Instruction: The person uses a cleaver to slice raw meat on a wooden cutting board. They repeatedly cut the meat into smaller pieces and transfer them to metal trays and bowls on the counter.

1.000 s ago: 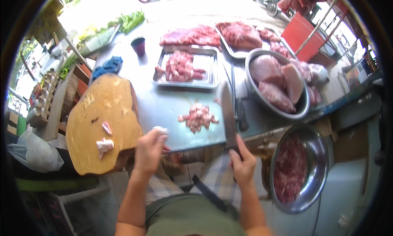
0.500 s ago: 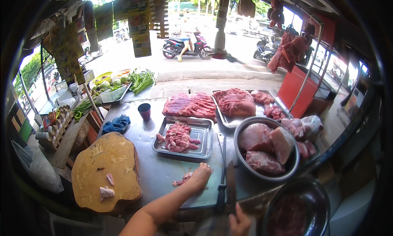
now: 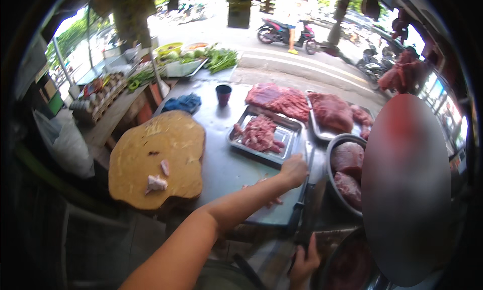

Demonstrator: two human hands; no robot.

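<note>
Steel surface (image 3: 221, 164): your left hand (image 3: 294, 170) rests, fingers curled, empty, beside the cut meat pile (image 3: 269, 199), uncollected; right hand (image 3: 304, 262) clamps the cleaver (image 3: 312, 209); tray (image 3: 287, 136) half filled.

Bright daylight, fisheye vignette, motion blur

The left forearm is bare from the elbow down to the left hand (image 3: 294, 170), with no sleeve, watch, band or glove on it. The right hand (image 3: 303, 264) is bare too, ungloved, and no ring can be made out on either hand. Just below the left elbow, a greenish-grey garment covers the person's lap, crossed by a dark strap or seam.
</note>
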